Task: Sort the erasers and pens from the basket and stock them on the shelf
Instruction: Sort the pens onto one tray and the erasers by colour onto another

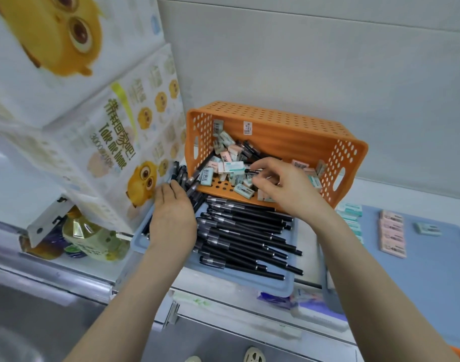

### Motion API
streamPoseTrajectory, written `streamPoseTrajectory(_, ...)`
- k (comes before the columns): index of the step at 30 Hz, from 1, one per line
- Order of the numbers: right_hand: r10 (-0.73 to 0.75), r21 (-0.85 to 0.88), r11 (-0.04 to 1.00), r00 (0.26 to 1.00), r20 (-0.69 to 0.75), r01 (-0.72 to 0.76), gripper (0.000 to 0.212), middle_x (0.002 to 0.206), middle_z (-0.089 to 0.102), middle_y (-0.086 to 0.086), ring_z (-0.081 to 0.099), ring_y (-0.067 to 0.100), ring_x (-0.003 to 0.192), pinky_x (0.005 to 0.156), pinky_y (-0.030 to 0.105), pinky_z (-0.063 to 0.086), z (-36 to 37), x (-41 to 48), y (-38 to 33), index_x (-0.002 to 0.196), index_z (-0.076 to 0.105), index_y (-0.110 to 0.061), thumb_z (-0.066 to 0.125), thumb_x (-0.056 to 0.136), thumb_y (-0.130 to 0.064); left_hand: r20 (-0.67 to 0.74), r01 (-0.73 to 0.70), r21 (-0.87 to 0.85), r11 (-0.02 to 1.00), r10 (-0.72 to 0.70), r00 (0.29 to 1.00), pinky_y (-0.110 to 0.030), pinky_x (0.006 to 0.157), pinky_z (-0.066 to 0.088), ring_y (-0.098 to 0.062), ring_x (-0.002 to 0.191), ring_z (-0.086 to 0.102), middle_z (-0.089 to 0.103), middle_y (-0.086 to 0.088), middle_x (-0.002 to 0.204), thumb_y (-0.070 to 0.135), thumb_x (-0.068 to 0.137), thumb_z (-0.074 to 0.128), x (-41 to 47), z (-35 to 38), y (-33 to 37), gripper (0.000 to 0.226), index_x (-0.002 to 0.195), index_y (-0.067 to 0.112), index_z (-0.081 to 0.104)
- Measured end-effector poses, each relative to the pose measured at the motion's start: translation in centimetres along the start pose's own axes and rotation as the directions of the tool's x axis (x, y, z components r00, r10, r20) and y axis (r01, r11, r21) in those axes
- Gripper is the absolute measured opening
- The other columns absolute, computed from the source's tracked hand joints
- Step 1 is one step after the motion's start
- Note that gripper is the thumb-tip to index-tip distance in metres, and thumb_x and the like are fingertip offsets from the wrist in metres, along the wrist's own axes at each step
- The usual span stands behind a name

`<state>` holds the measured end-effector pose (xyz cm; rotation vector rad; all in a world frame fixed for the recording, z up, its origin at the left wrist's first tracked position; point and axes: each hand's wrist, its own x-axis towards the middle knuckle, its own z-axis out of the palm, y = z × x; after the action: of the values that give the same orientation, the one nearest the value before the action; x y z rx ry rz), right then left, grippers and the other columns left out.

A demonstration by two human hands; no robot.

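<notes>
Basket [302,142]: orange, perforated, tipped on its side at the far edge of the shelf, with its mouth facing near. It holds mixed stock.
Eraser tray [432,270]: blue, to the right. A column of pink erasers [392,233] and a stack of green erasers [350,212] lie on it, with one loose eraser further right.
Pen tray [249,280]: blue, just near of the basket mouth.
Sorted pens [244,231]: black, lying roughly parallel in the pen tray with their tips towards the right.
Left hand [171,210]: back of the hand upward at the left end of the pen tray. The fingers curl over a bundle of pens [181,176] whose ends fan out beyond the fingertips. The palm side is hidden.
Right hand [283,186]: reaches into the basket mouth, wrist raised and fingers bent downward. The thumb and forefinger pinch a single pen [252,171].
Unsorted erasers [231,167]: a heap of pink and green erasers inside the basket, lying over and around the remaining pens.
Step in hand: probably drawing the single pen out of the heap.
Method: pull the pen along its length towards the near side so the erasers on it slide off and do not spill. Lay it parallel with the sorted pens.
Progress: the pens look mostly sorted, but many erasers are left.
</notes>
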<state>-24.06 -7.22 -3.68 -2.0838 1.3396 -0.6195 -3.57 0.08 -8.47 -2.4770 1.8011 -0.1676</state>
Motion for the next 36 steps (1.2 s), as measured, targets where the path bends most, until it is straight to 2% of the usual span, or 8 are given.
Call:
streamPoseTrajectory(5, 0.034, -0.065, 0.997, 0.999, -0.037, -0.036, 0.023, 0.093, 0.065, -0.013, 0.062, 0.002, 0.081, 0.08, 0.027, 0.053, -0.7, -0.2, 0.0, 0.117, 0.062, -0.029, 0.061, 0.094, -0.028, -0.022, 0.028, -0.193, 0.981, -0.033, 0.999, -0.034, 0.113, 0.031, -0.032, 0.14, 0.032, 0.035, -0.026, 0.148, 0.003, 0.087, 0.049, 0.4, 0.0, -0.3, 0.076, 0.149, -0.009, 0.006)
streamPoseTrajectory(9, 0.066, -0.152, 0.985, 0.991, -0.114, -0.083, 0.023, 0.097, 0.068, -0.009, 0.063, 0.007, 0.084, 0.072, -0.012, 0.019, -1.7, -0.4, 0.5, 0.117, 0.063, -0.024, 0.06, 0.094, -0.022, -0.074, -0.044, -0.312, 0.949, 0.022, 0.997, -0.046, 0.117, 0.025, -0.043, 0.139, 0.031, 0.031, -0.033, 0.148, 0.002, 0.085, 0.049, 0.3, 1.1, -0.6, 0.069, 0.146, -0.012, 0.02)
streamPoseTrajectory(12, 0.056, -0.221, 0.97, 0.975, -0.215, -0.104, 0.024, 0.095, 0.069, -0.01, 0.061, 0.007, 0.085, 0.09, 0.003, 0.029, -1.9, 0.0, 1.5, 0.114, 0.066, -0.024, 0.061, 0.092, -0.017, -0.122, -0.076, -0.365, 0.928, 0.034, 0.992, -0.049, 0.114, 0.03, -0.046, 0.136, 0.034, 0.033, -0.034, 0.146, 0.003, 0.087, 0.057, 0.5, 1.2, -0.5, 0.069, 0.145, -0.013, 0.024)
streamPoseTrajectory(16, 0.076, -0.311, 0.939, 0.969, -0.233, -0.149, 0.026, 0.103, 0.072, -0.004, 0.064, 0.018, 0.099, 0.104, 0.05, 0.042, -1.7, 1.0, 2.5, 0.112, 0.07, -0.025, 0.061, 0.091, -0.012, -0.322, -0.165, -0.386, 0.908, 0.035, 0.946, -0.05, 0.105, 0.042, -0.046, 0.124, 0.047, 0.047, -0.031, 0.135, 0.004, 0.084, 0.065, 0.2, -0.2, -0.5, 0.063, 0.138, -0.012, 0.038)
streamPoseTrajectory(21, 0.053, -0.415, 0.905, 0.994, -0.097, -0.088, 0.034, 0.121, 0.066, 0.0, 0.06, 0.023, 0.113, 0.097, 0.038, 0.046, -0.8, 2.4, 1.0, 0.123, 0.064, -0.024, 0.066, 0.09, -0.032, -0.462, -0.387, -0.431, 0.815, 0.169, 0.871, -0.044, 0.093, 0.047, -0.032, 0.11, 0.048, 0.053, -0.013, 0.122, 0.001, 0.085, 0.065, 0.9, -2.6, 1.6, 0.041, 0.124, 0.006, 0.056)
streamPoseTrajectory(25, 0.106, -0.482, 0.867, 0.992, -0.075, -0.129, 0.063, 0.128, 0.059, 0.009, 0.06, 0.028, 0.113, 0.086, 0.037, 0.051, 0.0, 3.9, 0.2, 0.135, 0.044, -0.017, 0.073, 0.082, -0.038, -0.423, -0.473, -0.358, 0.805, 0.311, 0.851, -0.043, 0.1, 0.045, -0.034, 0.123, 0.045, 0.05, -0.014, 0.134, 0.001, 0.08, 0.07, 3.9, -2.2, 4.1, 0.06, 0.136, 0.007, 0.049)
streamPoseTrajectory(31, 0.215, -0.509, 0.846, 0.975, 0.049, -0.161, 0.036, 0.106, 0.065, 0.007, 0.062, 0.025, 0.091, 0.076, 0.035, 0.053, 0.0, 5.3, 0.2, 0.113, 0.054, -0.015, 0.067, 0.084, -0.032, -0.326, -0.43, -0.236, 0.871, 0.346, 0.88, -0.041, 0.096, 0.051, -0.035, 0.125, 0.047, 0.047, -0.018, 0.137, 0.011, 0.075, 0.079, 6.4, -0.3, 5.5, 0.064, 0.133, 0.006, 0.053)
streamPoseTrajectory(36, 0.178, -0.531, 0.832, 0.984, -0.015, -0.159, 0.058, 0.121, 0.058, 0.009, 0.059, 0.028, 0.105, 0.075, 0.034, 0.05, 0.3, 5.8, 0.6, 0.134, 0.042, -0.016, 0.064, 0.085, -0.036, -0.344, -0.437, -0.26, 0.861, 0.34, 0.875, -0.046, 0.093, 0.053, -0.038, 0.127, 0.046, 0.043, -0.022, 0.141, 0.011, 0.075, 0.079, 6.3, 0.7, 5.3, 0.06, 0.129, 0.002, 0.056)
